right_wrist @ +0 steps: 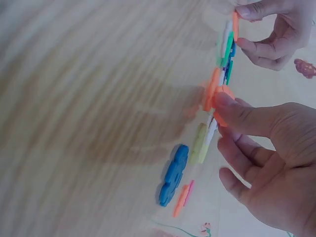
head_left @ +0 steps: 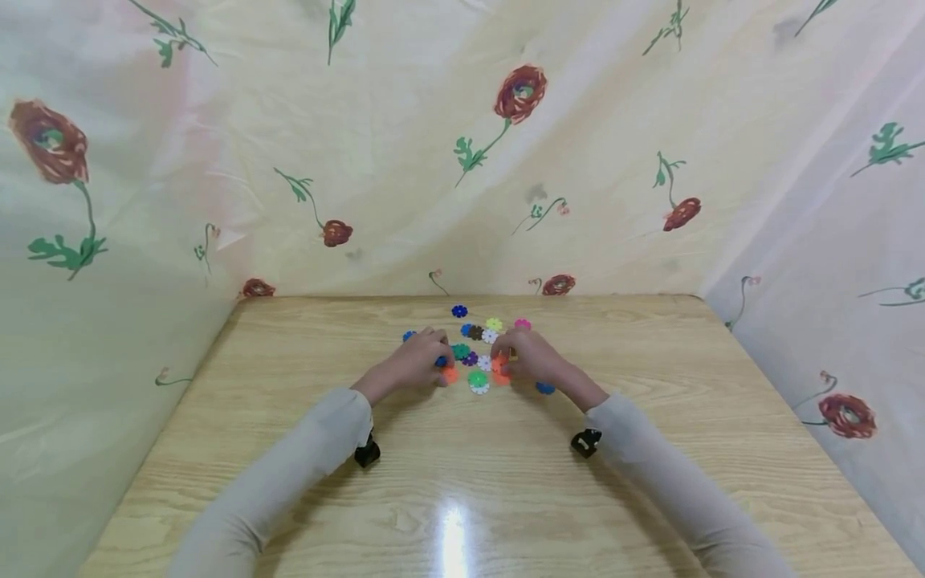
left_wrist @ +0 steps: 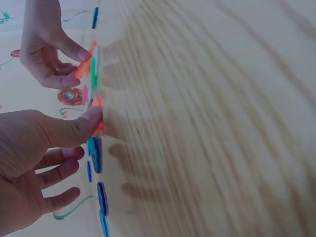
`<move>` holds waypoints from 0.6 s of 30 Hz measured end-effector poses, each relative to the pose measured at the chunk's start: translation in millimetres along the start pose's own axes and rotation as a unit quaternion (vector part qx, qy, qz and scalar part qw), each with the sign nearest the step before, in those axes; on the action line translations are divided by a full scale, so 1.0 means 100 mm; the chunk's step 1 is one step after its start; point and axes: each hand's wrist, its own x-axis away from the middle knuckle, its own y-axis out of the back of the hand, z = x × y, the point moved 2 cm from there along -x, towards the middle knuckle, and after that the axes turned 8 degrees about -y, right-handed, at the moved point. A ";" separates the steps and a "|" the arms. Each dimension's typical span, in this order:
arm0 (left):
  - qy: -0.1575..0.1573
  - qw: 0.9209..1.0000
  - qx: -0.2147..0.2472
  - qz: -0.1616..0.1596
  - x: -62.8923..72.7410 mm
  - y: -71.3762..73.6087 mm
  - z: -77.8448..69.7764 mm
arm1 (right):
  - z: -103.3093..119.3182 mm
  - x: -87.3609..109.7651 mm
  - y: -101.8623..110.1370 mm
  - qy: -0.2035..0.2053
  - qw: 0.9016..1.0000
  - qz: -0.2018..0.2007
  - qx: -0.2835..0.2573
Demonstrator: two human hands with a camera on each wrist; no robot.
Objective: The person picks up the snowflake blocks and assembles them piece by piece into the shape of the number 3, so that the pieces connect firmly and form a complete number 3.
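Note:
My left hand (head_left: 415,361) is at the left side of a loose group of flower-shaped plastic discs, its thumb and a finger on the edges of an orange disc (left_wrist: 98,126) low at the tabletop. Across from it, my right hand (head_left: 535,356) pinches another orange disc (right_wrist: 221,117), held tilted, its other fingers loosely bent. Close beside that one, a further orange disc (right_wrist: 211,89) shows in the right wrist view. Between the hands are a green disc (head_left: 478,377) over a white one, a purple disc (head_left: 470,359) and a teal disc (head_left: 460,352).
Behind the hands lie a dark blue disc (head_left: 459,311), a yellow disc (head_left: 495,323), a brown disc (head_left: 475,332) and a pink disc (head_left: 523,324). One blue disc (head_left: 545,388) sits by the right wrist. The wooden table (head_left: 462,466) meets a flowered cloth (head_left: 405,160) at its back.

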 end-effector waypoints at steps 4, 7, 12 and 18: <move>0.024 0.999 0.028 -0.004 -0.02 0.03 -0.03 | 0.01 -0.01 0.01 -0.016 0.999 0.027 -0.039; 0.039 0.997 0.064 -0.006 -0.03 0.02 -0.02 | 0.01 -0.02 0.01 -0.013 0.998 0.033 -0.055; 0.041 0.992 0.115 -0.020 -0.04 0.02 0.03 | 0.00 -0.02 0.02 -0.014 0.997 0.024 -0.066; 0.049 0.984 0.167 -0.023 -0.03 0.04 0.09 | -0.02 -0.05 0.05 -0.024 0.996 0.009 -0.085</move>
